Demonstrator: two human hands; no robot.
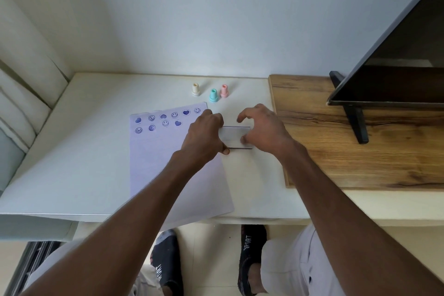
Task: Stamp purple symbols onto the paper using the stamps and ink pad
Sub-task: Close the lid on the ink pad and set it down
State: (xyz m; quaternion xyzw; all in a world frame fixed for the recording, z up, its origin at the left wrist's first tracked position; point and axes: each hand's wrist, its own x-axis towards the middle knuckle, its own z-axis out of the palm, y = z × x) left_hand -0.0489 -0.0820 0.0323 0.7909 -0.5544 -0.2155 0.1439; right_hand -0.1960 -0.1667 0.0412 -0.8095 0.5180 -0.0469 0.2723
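Note:
A lined sheet of paper [168, 166] lies on the white table [84, 151], with two rows of purple hearts and smiley faces stamped along its top. Right of it sits a flat white ink pad case [231, 137], lid down. My left hand [204, 137] grips the case's left end and my right hand [262, 130] holds its right end, thumb on the front edge. Three small stamps stand upright behind: a cream one [196, 89], a teal one [213, 95] and a pink one [224, 91].
A wooden board [360, 151] covers the table's right side and carries a tilted black TV [396, 60] on a black stand leg [355, 118]. A white wall rises right behind the table. My feet in black slippers show below the front edge.

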